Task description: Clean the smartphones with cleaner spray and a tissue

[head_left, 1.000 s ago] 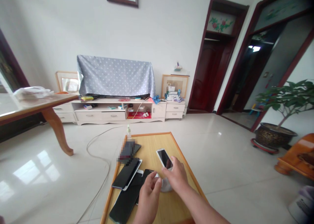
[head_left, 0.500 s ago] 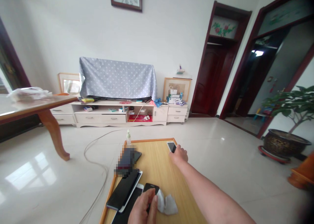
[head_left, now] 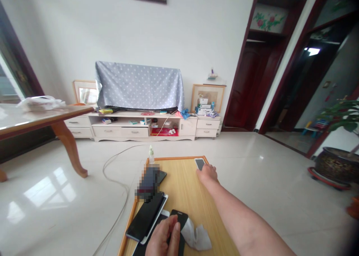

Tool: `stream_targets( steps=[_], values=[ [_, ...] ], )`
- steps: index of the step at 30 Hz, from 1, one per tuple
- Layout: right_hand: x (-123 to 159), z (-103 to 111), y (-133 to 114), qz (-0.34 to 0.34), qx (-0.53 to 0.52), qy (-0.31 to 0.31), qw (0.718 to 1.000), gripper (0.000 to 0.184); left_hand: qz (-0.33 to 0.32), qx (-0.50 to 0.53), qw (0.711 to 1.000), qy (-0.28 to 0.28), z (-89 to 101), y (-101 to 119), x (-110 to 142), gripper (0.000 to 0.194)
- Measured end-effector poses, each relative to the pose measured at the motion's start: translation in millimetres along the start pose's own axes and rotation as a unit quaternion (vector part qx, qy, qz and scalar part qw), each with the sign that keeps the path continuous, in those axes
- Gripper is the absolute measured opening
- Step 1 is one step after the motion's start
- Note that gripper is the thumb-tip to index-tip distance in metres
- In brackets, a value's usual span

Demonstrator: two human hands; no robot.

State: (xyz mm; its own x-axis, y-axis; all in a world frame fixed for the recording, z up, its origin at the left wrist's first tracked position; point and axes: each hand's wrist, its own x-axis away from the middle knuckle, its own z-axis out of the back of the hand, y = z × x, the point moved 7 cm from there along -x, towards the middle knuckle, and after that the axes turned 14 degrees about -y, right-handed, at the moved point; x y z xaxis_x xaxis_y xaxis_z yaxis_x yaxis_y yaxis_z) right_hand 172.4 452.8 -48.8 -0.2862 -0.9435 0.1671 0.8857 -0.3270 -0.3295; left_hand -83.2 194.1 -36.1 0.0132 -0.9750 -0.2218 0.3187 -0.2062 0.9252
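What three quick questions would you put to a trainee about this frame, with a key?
1. Which hand is on the black smartphone?
2. True or false: the crumpled cloth lies on the wooden board.
3. What is the right hand nearest to?
A. the small bottle
B. a white-framed smartphone
C. the crumpled cloth

Key:
1. The left hand
2. True
3. B
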Motion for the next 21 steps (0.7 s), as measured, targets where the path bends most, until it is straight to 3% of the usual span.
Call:
stream_targets(
  steps=[8,12,15,21],
  values=[
    [15.6,-3.7,-4.4,0.033,-0.001,0.020,0.999,0.051,0.020,-0.015,0.998,-0.051,16.3,3.6,1.4,0.042],
    [29.1,5.2,-21.8,0.067,-0.023,0.055,0.996,0.054,0.022,0.000,0.999,-0.039,22.7,3.4,5.5,0.043],
    [36.7,6.8,-59.6,0.123,-0.053,0.071,0.988,0.048,0.011,0.000,1.000,-0.006,29.1,0.2,7.5,0.040],
    [40.9,-20.5,-177.8,0.241,-0.135,0.024,0.961,0.041,-0.050,-0.069,0.995,0.049,42.7,-2.8,7.8,0.029]
  ],
)
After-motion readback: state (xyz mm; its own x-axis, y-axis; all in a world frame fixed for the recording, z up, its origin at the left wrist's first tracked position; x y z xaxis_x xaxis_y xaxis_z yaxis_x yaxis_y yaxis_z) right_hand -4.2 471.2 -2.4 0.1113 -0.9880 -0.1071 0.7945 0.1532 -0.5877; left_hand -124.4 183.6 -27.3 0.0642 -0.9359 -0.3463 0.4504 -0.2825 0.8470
